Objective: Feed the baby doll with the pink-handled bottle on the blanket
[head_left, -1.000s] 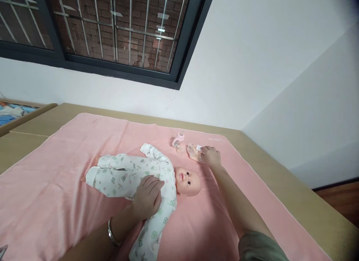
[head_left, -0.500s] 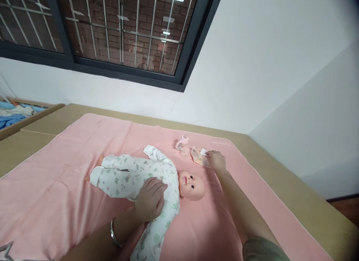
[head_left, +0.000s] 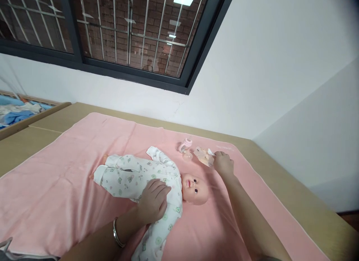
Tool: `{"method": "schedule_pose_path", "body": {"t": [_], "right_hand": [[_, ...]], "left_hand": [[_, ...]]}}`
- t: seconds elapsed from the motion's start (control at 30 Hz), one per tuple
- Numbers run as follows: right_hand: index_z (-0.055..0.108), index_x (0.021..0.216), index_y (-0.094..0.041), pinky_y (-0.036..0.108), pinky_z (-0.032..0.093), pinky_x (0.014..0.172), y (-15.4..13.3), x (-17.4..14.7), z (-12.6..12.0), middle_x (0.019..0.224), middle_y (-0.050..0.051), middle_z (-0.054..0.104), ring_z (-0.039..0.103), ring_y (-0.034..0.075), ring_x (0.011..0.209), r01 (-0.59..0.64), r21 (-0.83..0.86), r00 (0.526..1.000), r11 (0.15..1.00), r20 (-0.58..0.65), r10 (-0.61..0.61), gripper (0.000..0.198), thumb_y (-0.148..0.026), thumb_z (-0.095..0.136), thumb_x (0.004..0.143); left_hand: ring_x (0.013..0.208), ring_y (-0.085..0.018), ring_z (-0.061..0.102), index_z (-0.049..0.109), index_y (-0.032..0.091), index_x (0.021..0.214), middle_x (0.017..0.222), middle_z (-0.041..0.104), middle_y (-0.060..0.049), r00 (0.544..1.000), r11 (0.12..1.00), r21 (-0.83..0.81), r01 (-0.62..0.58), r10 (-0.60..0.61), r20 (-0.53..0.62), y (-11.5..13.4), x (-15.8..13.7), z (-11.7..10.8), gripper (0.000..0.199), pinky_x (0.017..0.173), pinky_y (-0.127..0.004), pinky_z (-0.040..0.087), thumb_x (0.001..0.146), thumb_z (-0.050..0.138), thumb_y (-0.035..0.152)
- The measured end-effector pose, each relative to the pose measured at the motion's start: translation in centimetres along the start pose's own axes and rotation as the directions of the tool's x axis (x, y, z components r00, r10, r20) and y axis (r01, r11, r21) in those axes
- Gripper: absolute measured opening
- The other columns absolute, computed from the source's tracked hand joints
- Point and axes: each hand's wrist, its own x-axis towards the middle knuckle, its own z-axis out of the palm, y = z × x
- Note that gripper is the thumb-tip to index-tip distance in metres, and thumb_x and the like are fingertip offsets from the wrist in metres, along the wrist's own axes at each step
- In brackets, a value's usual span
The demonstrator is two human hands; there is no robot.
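A baby doll in a white patterned sleepsuit lies on its back, its head to the right. My left hand, a silver bangle at its wrist, rests on the doll's chest with the fingers laid loosely over it, gripping nothing. Farther off, beyond the doll's head, my right hand pinches a white wipe. The wipe stands up from a small soft pack lying flat on the pink sheet. My right fingertips are partly hidden behind the hand.
Left of the pack stand a pink-topped baby bottle and a small clear round cover. A pink sheet covers the wooden table. Behind are a wall and a barred window; a crib with blue cloths stands left.
The view has shifted slightly, so everything sits a little farther right. My right hand has drawn a bit away from the pack with the wipe; my left hand stays on the doll.
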Motion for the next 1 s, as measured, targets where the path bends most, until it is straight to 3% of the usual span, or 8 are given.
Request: {"method": "schedule_pose_path", "body": {"t": [0.23, 0.37, 0.5, 0.57, 0.63, 0.77, 0.87, 1.0], "right_hand": [[0.065, 0.14, -0.001, 0.047, 0.046, 0.106, -0.8, -0.5, 0.3, 0.147, 0.027, 0.066, 0.061, 0.037, 0.141, -0.051, -0.084, 0.996, 0.995, -0.075, 0.044, 0.049, -0.015, 0.026, 0.114], [0.075, 0.132, -0.006, 0.047, 0.043, 0.101, -0.2, -0.4, 1.6, 0.145, 0.022, 0.07, 0.06, 0.037, 0.141, -0.05, -0.058, 0.998, 0.997, -0.041, 0.047, 0.047, -0.016, 0.034, 0.113], [0.083, 0.116, -0.009, 0.041, 0.034, 0.089, -1.6, -0.8, 0.6, 0.13, 0.019, 0.078, 0.065, 0.033, 0.122, 0.015, 0.015, 0.96, 1.0, -0.281, -0.01, 0.041, -0.021, 0.045, 0.11], [0.085, 0.108, -0.009, 0.038, 0.03, 0.084, -4.5, -1.4, -1.5, 0.117, 0.019, 0.081, 0.065, 0.03, 0.108, 0.15, 0.041, 0.918, 0.988, -0.377, -0.124, 0.035, -0.022, 0.053, 0.105], [0.085, 0.101, -0.01, 0.037, 0.03, 0.083, -9.0, -2.3, -4.2, 0.108, 0.018, 0.081, 0.065, 0.027, 0.1, 0.342, 0.032, 0.878, 0.939, -0.368, -0.307, 0.031, -0.023, 0.056, 0.102], [0.083, 0.101, -0.012, 0.035, 0.039, 0.086, -20.9, -4.4, -8.6, 0.108, 0.016, 0.081, 0.069, 0.026, 0.104, 0.642, -0.003, 0.762, 0.767, -0.109, -0.638, 0.032, -0.022, 0.053, 0.107], [0.081, 0.124, -0.01, 0.036, 0.048, 0.093, -29.1, -5.4, -9.7, 0.13, 0.018, 0.079, 0.071, 0.031, 0.127, 0.814, -0.094, 0.581, 0.574, 0.084, -0.81, 0.034, -0.013, 0.051, 0.108], [0.082, 0.129, -0.015, 0.038, 0.056, 0.105, -36.0, -5.6, -8.8, 0.139, 0.015, 0.078, 0.071, 0.031, 0.137, 0.876, -0.087, 0.483, 0.475, 0.166, -0.86, 0.033, -0.012, 0.058, 0.107]], "left_hand": [[0.099, -0.029, 0.073, 0.067, 0.013, 0.135, 0.103, 0.079, -0.013, 1.0, 1.0, -0.005, -0.006, 0.006, -0.011, 0.0, -0.1, 0.1, 0.047, 0.096, -0.05, 0.063, 0.091, 0.052, 0.005], [0.1, -0.029, 0.073, 0.067, 0.012, 0.133, 0.104, 0.079, -0.013, 1.0, 1.0, -0.004, 0.002, -0.002, -0.003, -0.1, -0.3, 0.3, 0.045, 0.097, -0.05, 0.063, 0.091, 0.052, 0.006], [0.097, -0.029, 0.073, 0.067, 0.014, 0.135, 0.102, 0.079, -0.012, 1.0, 1.0, 0.002, 0.002, -0.002, -0.02, 0.0, -0.4, 0.6, 0.047, 0.094, -0.049, 0.063, 0.091, 0.051, 0.008], [0.097, -0.028, 0.074, 0.067, 0.013, 0.135, 0.101, 0.079, -0.012, 1.0, 1.0, 0.008, 0.006, -0.005, -0.028, 0.1, -0.4, 0.7, 0.047, 0.095, -0.048, 0.063, 0.091, 0.052, 0.007], [0.097, -0.028, 0.075, 0.067, 0.014, 0.136, 0.102, 0.08, -0.012, 1.0, 1.0, 0.006, 0.013, -0.013, -0.024, 0.1, -0.3, 0.6, 0.048, 0.096, -0.049, 0.063, 0.091, 0.053, 0.007], [0.098, -0.029, 0.076, 0.067, 0.016, 0.139, 0.102, 0.081, -0.011, 1.0, 1.0, 0.001, 0.013, -0.013, -0.015, 0.0, 0.1, 0.2, 0.05, 0.096, -0.049, 0.064, 0.093, 0.052, 0.007], [0.096, -0.028, 0.077, 0.067, 0.016, 0.137, 0.102, 0.082, -0.01, 1.0, 1.0, 0.013, -0.002, 0.003, -0.016, -0.1, 0.4, -0.1, 0.048, 0.095, -0.049, 0.065, 0.093, 0.051, 0.004], [0.097, -0.028, 0.077, 0.067, 0.017, 0.13, 0.103, 0.083, -0.011, 1.0, 1.0, 0.025, -0.007, 0.007, -0.004, -0.2, 0.6, -0.3, 0.043, 0.095, -0.049, 0.066, 0.092, 0.052, 0.004]]}}
